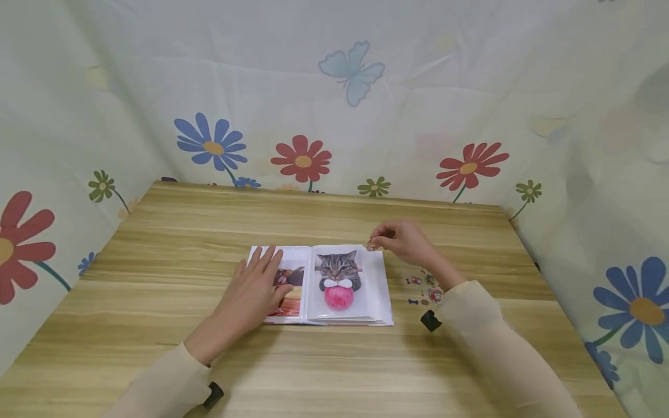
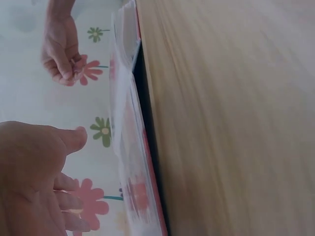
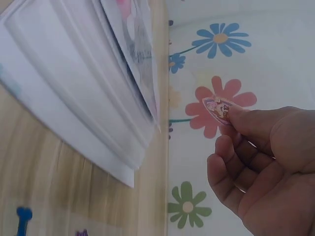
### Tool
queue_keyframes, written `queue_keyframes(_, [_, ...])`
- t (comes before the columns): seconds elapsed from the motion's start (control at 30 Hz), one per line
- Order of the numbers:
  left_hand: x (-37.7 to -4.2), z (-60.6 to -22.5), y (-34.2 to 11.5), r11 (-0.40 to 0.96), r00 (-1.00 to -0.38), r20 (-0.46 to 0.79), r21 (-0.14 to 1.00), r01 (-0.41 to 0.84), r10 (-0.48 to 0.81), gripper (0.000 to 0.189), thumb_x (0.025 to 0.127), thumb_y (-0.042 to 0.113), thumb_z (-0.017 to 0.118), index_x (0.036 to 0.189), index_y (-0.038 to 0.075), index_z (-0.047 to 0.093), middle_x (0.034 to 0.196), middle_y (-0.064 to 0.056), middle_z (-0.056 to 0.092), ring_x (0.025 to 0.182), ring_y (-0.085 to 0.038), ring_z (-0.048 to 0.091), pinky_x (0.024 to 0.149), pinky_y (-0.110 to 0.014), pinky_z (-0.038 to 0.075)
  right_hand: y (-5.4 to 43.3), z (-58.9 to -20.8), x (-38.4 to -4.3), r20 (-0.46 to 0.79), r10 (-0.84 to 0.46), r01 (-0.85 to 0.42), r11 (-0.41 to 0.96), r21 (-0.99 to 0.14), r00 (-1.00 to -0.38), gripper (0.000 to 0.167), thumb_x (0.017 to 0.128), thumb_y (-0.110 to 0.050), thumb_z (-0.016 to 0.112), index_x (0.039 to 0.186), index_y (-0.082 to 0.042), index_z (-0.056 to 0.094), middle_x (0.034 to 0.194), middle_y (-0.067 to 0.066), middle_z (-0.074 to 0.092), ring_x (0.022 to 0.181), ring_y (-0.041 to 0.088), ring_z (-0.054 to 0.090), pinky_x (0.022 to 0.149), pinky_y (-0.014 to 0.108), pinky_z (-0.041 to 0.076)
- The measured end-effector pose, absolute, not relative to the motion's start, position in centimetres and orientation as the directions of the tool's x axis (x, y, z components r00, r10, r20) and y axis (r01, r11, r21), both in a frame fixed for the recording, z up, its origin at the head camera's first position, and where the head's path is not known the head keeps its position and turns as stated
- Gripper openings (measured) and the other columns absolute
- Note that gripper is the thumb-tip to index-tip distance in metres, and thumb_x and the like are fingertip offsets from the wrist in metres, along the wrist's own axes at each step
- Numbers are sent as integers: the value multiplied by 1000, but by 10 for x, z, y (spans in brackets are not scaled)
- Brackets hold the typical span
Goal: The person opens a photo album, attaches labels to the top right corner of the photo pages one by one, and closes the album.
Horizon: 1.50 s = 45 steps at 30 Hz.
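Observation:
An open photo album (image 1: 373, 290) lies on the table, a cat picture (image 1: 338, 281) on its right page and another photo on its left. My left hand (image 1: 256, 284) is spread over the left page, fingers straight. In the left wrist view that hand (image 2: 34, 182) has its thumb apart from the fingers. Above the album's upper right corner, my right hand (image 1: 402, 239) pinches a small sticker (image 3: 217, 110) between thumb and fingertips. The sticker has a pointed shape and a printed cartoon figure. The right wrist view shows the album's stacked pages (image 3: 74, 83) edge-on beside the hand.
Several small stickers (image 1: 414, 280) lie on the table right of the album, partly under the right forearm. A blue bone-shaped one (image 3: 22, 220) shows in the right wrist view. Black wrist straps (image 1: 431, 321) sit at both cuffs. A flowered curtain (image 1: 261, 87) surrounds the wooden table (image 1: 324, 371).

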<state>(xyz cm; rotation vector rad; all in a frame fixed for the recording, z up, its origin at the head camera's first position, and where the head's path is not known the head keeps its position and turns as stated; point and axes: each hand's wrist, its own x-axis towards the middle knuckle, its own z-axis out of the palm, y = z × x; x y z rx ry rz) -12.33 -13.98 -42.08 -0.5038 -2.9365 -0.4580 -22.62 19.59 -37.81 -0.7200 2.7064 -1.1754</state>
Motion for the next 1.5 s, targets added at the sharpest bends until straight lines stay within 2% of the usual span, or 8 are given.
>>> queue_keyframes(0.17, [-118,-425,-155,898,-943,172,295,327,286,74,100,35,69,155,-6,39,161,-29,34,149,-52,26,116,-72,23,176,-378,-229,68,-509,-404,586,-702,-858,7,99,-8,69,96,-5,75,88,2,75,84,30,68,69,30,53])
queue_keyframes(0.23, [-116,-427,-159,898,-947,162,307,315,277,75,100,35,69,155,-6,38,161,-30,32,149,-52,25,116,-72,21,169,-378,-230,61,-534,-417,579,-701,-844,7,99,-7,69,96,-4,75,88,2,75,86,33,69,69,29,52])
queue_keyframes(0.53, [-112,-432,-166,897,-949,153,314,310,275,76,100,32,70,154,-10,38,160,-33,31,149,-52,25,118,-67,24,134,-377,-238,-12,-583,-417,595,-687,-812,7,100,-9,70,96,-8,75,90,0,73,81,16,61,74,27,52])
queue_keyframes(0.8, [-113,-434,-175,893,-943,171,310,326,284,78,99,32,71,152,-14,36,158,-34,34,147,-54,29,120,-60,25,101,-376,-249,-40,-644,-429,553,-715,-764,8,99,-13,71,95,-9,77,89,-2,73,81,14,59,72,24,49])
queue_keyframes(1.17, [-117,-436,-182,899,-949,165,311,308,268,79,100,32,69,153,-15,33,159,-36,30,145,-56,30,120,-61,26,69,-383,-262,-75,-654,-441,586,-680,-753,12,102,-8,66,96,-5,76,88,1,70,73,10,50,63,20,41])
queue_keyframes(1.3, [-117,-438,-182,900,-955,144,324,293,259,81,100,33,70,154,-14,33,161,-34,29,146,-55,29,120,-61,26,63,-388,-266,-85,-654,-441,594,-673,-752,13,102,-7,65,96,-4,76,88,1,71,73,10,50,63,20,40])
queue_keyframes(1.5, [-116,-440,-181,898,-952,149,320,302,268,78,100,31,70,152,-15,35,157,-35,34,144,-55,32,119,-61,28,57,-394,-271,-89,-666,-467,605,-645,-741,12,101,-8,67,96,-4,77,89,3,73,74,9,52,67,20,44])
